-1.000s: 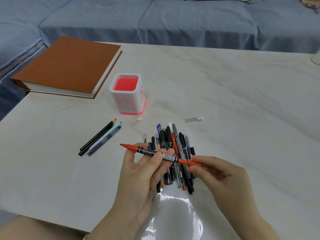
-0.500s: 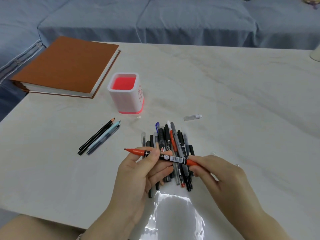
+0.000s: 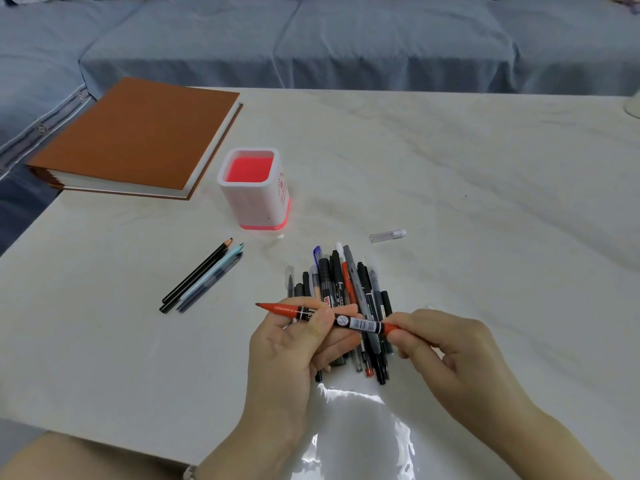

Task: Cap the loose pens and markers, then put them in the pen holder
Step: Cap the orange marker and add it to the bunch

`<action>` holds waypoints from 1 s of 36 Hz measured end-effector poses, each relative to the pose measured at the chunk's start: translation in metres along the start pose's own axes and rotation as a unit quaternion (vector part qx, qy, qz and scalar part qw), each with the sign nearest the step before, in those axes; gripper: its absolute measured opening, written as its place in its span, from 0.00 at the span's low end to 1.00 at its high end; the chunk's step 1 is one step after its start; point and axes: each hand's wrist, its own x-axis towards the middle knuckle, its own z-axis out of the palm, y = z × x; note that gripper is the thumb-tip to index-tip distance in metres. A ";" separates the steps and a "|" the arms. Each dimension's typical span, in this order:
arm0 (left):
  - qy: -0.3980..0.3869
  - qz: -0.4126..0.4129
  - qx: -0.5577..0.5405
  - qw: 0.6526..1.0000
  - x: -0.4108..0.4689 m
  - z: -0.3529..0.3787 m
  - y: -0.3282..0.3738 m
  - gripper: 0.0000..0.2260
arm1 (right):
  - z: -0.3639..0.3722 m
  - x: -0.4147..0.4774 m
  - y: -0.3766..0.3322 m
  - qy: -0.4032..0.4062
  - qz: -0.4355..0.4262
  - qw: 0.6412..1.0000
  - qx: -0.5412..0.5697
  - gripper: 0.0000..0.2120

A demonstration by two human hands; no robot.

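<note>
Red-and-black double-ended marker (image 3: 332,318) is pinched by both hands, left hand (image 3: 298,344) mid-barrel, right hand (image 3: 446,348) gripping its three-o'clock end, above the pen pile (image 3: 349,299); a slip risks inking fingers.

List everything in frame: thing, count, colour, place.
marker: 1, red, held in both hands above the pile
pen pile: many, mostly black and grey, table centre
pencils: about 3, black and blue, left of the pile
pen holder: 1, white with red inside, behind the pile
clear cap: 1, right of the holder
book: 1, brown, far left
table: 1, white
sofa: blue, behind
left hand, right hand: gripping the marker
</note>
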 end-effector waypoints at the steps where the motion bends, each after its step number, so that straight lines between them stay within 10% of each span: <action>1: -0.005 0.010 0.010 1.000 0.000 0.000 0.000 0.05 | -0.001 0.001 0.002 -0.008 0.021 1.000 0.022 0.18; 3: -0.015 0.028 0.051 0.998 0.002 0.001 0.000 0.03 | -0.002 0.002 0.006 -0.025 0.068 0.995 0.072 0.04; 25: -0.026 0.093 0.384 0.919 0.027 -0.023 0.003 0.13 | -0.003 0.004 0.054 -0.022 0.207 0.923 -0.325 0.12; 31: -0.068 0.072 0.378 0.920 0.017 -0.015 0.011 0.15 | -0.005 0.003 0.052 0.003 0.187 0.948 -0.258 0.10; 36: -0.073 0.052 0.323 0.942 0.014 -0.015 0.009 0.08 | -0.016 0.011 0.030 0.120 0.239 0.963 0.031 0.06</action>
